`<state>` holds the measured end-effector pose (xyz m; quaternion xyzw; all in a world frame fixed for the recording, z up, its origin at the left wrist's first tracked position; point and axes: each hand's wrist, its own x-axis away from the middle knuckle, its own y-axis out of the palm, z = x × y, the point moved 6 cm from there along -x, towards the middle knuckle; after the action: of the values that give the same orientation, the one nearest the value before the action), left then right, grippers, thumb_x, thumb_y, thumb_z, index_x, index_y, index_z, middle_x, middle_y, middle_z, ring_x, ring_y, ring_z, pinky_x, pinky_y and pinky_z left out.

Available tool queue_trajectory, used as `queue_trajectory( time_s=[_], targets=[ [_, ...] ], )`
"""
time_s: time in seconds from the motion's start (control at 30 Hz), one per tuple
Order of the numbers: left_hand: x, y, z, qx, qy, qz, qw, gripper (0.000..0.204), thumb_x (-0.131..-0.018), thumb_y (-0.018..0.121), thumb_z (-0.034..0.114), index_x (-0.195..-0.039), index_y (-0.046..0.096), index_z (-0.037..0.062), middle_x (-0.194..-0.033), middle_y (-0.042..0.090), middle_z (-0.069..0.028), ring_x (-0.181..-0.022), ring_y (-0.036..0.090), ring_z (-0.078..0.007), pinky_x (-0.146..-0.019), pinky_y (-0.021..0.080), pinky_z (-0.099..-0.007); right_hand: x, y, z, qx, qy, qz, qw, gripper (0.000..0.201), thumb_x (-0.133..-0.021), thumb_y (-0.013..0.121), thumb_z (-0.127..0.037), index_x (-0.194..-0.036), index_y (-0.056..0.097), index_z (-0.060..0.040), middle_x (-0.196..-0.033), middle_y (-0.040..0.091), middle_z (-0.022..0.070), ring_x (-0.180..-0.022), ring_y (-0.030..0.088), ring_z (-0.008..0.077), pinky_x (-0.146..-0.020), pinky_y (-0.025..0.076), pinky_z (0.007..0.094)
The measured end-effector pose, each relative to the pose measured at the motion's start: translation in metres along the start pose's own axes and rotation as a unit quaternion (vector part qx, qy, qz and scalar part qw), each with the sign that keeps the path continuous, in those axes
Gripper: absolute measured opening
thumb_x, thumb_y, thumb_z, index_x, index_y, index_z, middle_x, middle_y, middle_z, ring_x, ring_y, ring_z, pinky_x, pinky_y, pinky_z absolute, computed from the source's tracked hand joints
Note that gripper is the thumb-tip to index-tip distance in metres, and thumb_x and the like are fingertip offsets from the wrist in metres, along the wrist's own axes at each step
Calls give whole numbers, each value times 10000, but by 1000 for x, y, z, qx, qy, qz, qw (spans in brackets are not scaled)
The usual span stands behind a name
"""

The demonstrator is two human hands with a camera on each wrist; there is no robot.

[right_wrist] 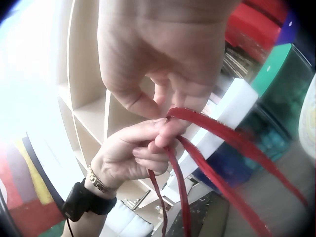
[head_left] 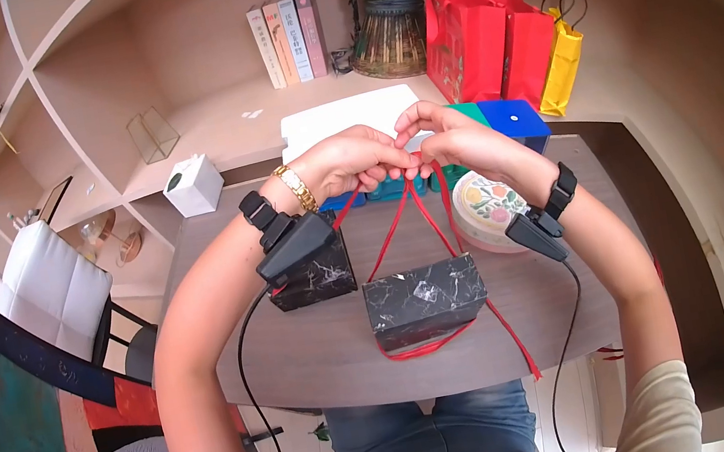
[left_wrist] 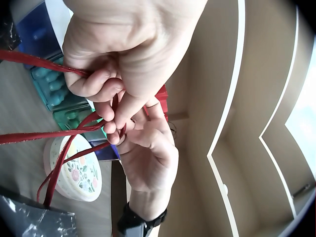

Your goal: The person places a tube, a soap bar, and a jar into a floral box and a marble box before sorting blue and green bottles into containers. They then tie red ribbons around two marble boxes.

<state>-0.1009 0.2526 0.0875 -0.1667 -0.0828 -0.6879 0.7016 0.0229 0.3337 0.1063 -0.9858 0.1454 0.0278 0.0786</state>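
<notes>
Both hands meet above the table, fingertips together on a red ribbon [head_left: 396, 230]. My left hand [head_left: 355, 158] pinches it between thumb and fingers; strands run down from its fingertips. My right hand [head_left: 464, 147] pinches the ribbon at the same spot, as the right wrist view shows with the ribbon [right_wrist: 222, 131] leaving its fingertips. Two strands slope down to a black marble-patterned box [head_left: 427, 301]. Ribbon also loops below the box's front, and a loose end trails to its right. Another black marbled box [head_left: 313, 277] stands behind the left forearm, partly hidden.
A round box with a floral lid [head_left: 487, 200] sits by the right wrist. Behind the hands are a white case [head_left: 344, 119] and a blue box [head_left: 517, 123]. A white tissue box [head_left: 193, 185] stands left; red bags [head_left: 470, 40] and a yellow bag [head_left: 562, 63] stand behind.
</notes>
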Motion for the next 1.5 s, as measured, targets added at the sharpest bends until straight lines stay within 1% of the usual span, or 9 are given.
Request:
queue_trajectory(
  time_s=[0.13,0.23,0.33,0.4,0.67,0.87,1.1,1.27,1.5],
  targets=[
    [1,-10,0,37,9,28,999,113,-976,673,124,-915,668,29,-721,606,-7,-509,388,-4,-431,266,-174,16,0,-18,129,-8,52,990,378,-830,606,-38,-1205,557,-28,-1156,609,96,-880,660,143,-768,518,256],
    [5,-21,-5,74,18,82,994,134,-993,637,117,-902,627,19,-729,598,-30,-512,393,-18,-427,276,-180,32,-10,-26,478,-281,194,809,263,-842,650,-77,-1094,613,-14,-1077,648,86,-870,669,136,-767,517,266],
    [8,-26,-8,98,27,108,989,143,-1007,610,125,-918,596,14,-741,589,-37,-518,394,-31,-427,285,-190,43,7,-26,426,-261,166,850,206,-845,684,-86,-1026,650,6,-988,676,77,-839,665,134,-754,518,274],
    [7,-23,-9,107,34,110,988,148,-1013,602,135,-927,584,15,-745,585,-36,-523,395,-36,-429,288,-195,34,19,-2,255,-144,97,951,231,-888,728,-133,-1051,676,22,-922,701,66,-817,662,126,-736,522,283],
    [7,-19,0,91,91,91,987,140,-1015,595,140,-920,574,39,-758,566,-21,-539,386,-45,-466,294,-210,3,35,21,299,-46,140,943,297,-877,776,-271,-909,677,7,-786,686,88,-690,677,137,-611,509,306],
    [31,-33,-8,94,133,149,975,92,-1003,596,123,-952,588,46,-858,566,-5,-626,434,-51,-524,335,-223,-4,19,42,38,-18,63,997,177,-952,689,-219,-959,671,-43,-894,707,37,-711,644,61,-556,474,214],
    [76,-40,-27,97,175,164,966,136,-1011,604,205,-1006,621,70,-1092,706,-75,-981,664,-161,-809,502,-268,23,-26,70,-326,33,81,941,129,-1009,596,-166,-999,650,-48,-981,737,91,-753,660,102,-628,513,210],
    [117,-40,-55,171,175,197,949,102,-1040,567,181,-1036,610,89,-1085,710,-96,-949,668,-152,-799,519,-276,58,-73,94,-422,0,62,904,145,-1002,599,-175,-986,626,-34,-994,727,134,-813,684,152,-687,552,245],
    [150,-41,-119,334,181,187,906,154,-1068,519,202,-1007,586,78,-813,591,-20,-736,568,-122,-689,494,-274,123,-82,115,-342,70,214,912,227,-1032,553,-203,-1091,594,12,-1015,699,158,-931,714,227,-857,603,298]
  ],
)
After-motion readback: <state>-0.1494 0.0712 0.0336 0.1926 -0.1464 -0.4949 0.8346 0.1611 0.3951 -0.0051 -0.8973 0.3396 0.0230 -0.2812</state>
